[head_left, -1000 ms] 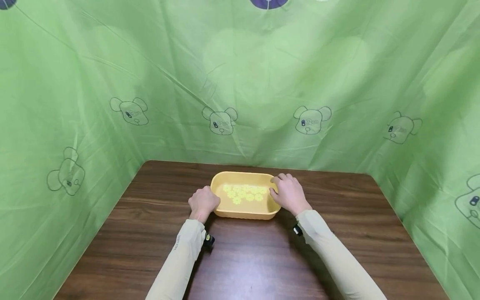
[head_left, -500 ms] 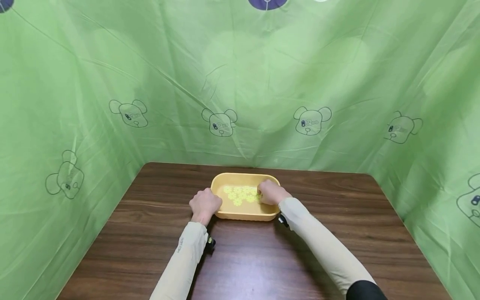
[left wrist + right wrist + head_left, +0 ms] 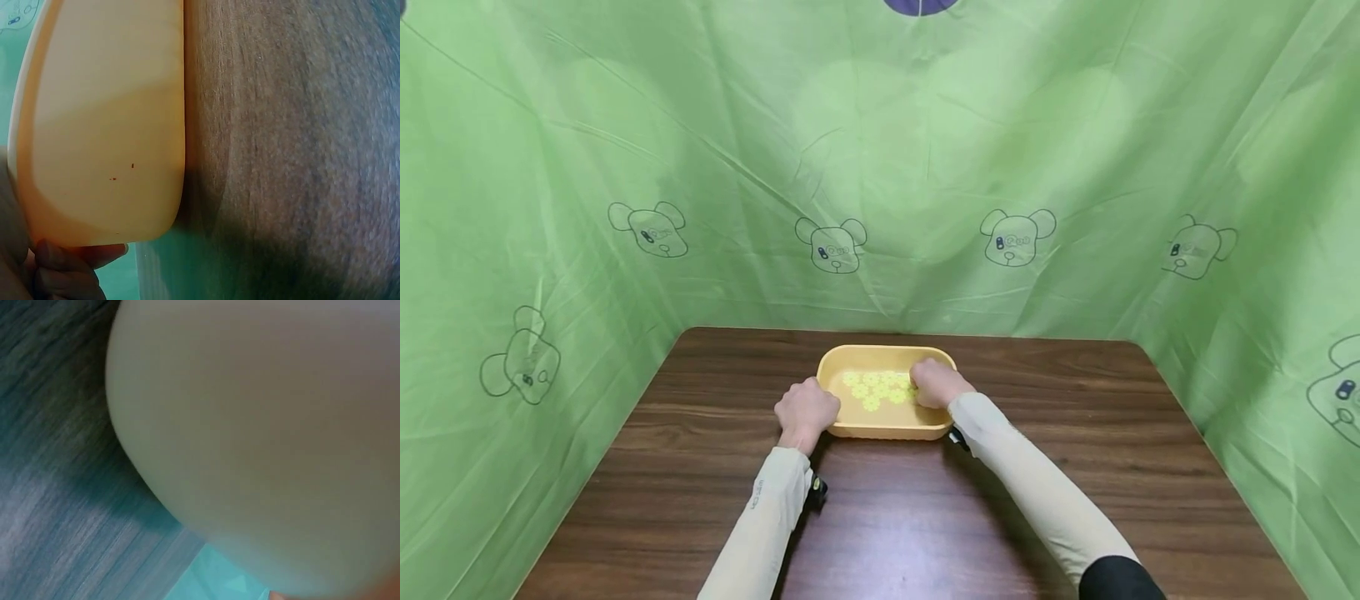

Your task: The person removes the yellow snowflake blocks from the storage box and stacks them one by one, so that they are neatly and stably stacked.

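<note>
A shallow, pale orange plastic basin (image 3: pixel 886 432) with rounded corners stands on the table. Bright yellow flower shapes (image 3: pixel 871 390) spread over its floor. At its left end, my left hand (image 3: pixel 807 410) grips the rim; the left wrist view shows the fingers (image 3: pixel 59 256) under the rim beside the outer wall (image 3: pixel 112 125). My right hand (image 3: pixel 937 383) reaches over the right end into the basin, knuckles up, beside the flowers. Its fingertips are hidden in the head view, and I cannot tell whether they hold anything. The outer wall (image 3: pixel 250 444) fills most of the right wrist view.
The dark wood-grain table (image 3: pixel 887 517) extends around the basin. Green cloth (image 3: pixel 880 167) printed with bear faces hangs behind the table and along both sides. A small black device (image 3: pixel 816 490) is strapped at the left wrist.
My right hand has left the basin's right rim and moved left and down inside, next to the flowers. My left hand keeps its grip on the left end; the basin stays put.
</note>
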Demonstrator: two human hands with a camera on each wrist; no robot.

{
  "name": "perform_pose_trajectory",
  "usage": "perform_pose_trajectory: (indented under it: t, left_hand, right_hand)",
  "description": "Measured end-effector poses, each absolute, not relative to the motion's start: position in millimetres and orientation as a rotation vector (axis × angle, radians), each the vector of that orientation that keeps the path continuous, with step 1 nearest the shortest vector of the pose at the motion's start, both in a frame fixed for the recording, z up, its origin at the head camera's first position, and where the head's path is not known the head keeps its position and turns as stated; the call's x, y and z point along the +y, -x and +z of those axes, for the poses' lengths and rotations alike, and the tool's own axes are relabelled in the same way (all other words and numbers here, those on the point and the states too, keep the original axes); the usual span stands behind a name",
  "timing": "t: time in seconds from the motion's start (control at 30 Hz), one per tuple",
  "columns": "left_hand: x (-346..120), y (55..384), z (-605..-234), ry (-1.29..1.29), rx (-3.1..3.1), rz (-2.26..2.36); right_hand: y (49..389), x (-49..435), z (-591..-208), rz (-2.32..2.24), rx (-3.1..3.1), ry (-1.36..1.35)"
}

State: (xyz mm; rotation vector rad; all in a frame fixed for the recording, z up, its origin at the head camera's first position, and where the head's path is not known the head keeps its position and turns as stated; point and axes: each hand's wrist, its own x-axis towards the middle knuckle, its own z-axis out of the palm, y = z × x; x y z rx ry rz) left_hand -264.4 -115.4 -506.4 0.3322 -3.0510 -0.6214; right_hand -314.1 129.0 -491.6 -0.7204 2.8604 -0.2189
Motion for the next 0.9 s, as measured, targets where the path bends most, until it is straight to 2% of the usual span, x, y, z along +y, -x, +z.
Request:
perform_pose_trajectory:
  t: [0.3, 0.53, 0.7, 0.9]
  left_hand:
    - [-116.6, 263.5, -506.9, -0.327, -3.039, -0.640]
    - [-118.3, 264.1, -507.3, -0.332, -3.031, -0.644]
    - [-121.2, 263.7, -505.0, -0.313, -3.045, -0.666]
    - [-132.1, 264.9, -503.2, -0.346, -3.072, -0.658]
  right_hand:
    - [312.5, 127.4, -493.6, -0.153, 2.888, 0.694]
    - [307.3, 127.9, -490.2, -0.185, 2.925, 0.774]
    - [302.3, 140.1, -482.3, -0.415, 2.924, 0.865]
    - [299.8, 179.1, -462.9, -0.867, 2.936, 0.969]
